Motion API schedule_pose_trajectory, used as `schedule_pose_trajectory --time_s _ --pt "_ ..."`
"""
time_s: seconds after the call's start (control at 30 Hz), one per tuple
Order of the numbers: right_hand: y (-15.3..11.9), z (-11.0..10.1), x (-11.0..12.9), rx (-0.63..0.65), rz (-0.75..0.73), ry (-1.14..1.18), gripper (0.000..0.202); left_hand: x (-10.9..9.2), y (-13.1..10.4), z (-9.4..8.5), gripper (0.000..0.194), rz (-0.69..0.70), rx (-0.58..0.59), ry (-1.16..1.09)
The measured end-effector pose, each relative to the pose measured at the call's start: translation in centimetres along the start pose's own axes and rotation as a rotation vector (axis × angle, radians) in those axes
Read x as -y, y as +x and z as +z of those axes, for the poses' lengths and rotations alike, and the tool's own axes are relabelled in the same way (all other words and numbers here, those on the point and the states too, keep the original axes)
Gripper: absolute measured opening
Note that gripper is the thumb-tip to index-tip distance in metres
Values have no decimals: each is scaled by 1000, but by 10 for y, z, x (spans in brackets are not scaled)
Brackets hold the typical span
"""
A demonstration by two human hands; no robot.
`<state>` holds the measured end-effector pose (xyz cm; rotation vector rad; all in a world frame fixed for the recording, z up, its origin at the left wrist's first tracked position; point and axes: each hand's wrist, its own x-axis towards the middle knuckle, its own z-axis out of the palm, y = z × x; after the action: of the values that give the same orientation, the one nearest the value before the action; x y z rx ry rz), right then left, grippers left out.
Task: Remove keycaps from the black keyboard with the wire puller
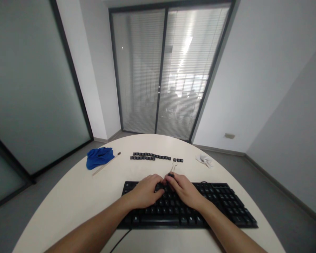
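We are pinching a thin, bent wire tool (174,167) and a small black piece (171,174) in our closed right hand (184,189); our left hand (146,192) is curling partway over the keys, its fingertips meeting the right's, and we cannot tell whether it is gripping anything. One black plastic keyboard (223,200) is lying across the nearer part of the smooth, pale tabletop (76,200). Beyond it, three square keycaps (178,160) are sitting right of two longer rows (144,156). One crumpled blue cloth (99,157) and one slender brush (105,165) are lying near the left edge, one white cloth (205,161) near the right
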<state>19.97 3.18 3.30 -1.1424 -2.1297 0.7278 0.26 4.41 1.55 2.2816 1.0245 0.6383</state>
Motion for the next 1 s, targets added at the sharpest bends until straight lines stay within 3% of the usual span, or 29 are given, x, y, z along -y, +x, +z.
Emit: schedule_pose_trajectory --time_s 0.33,1.0 --pt "-1 1 -1 19 -11 72 34 1 0 2 15 38 -31 -35" --pt "1 1 -1 -17 28 67 38 -4 0 0 19 29 -14 16"
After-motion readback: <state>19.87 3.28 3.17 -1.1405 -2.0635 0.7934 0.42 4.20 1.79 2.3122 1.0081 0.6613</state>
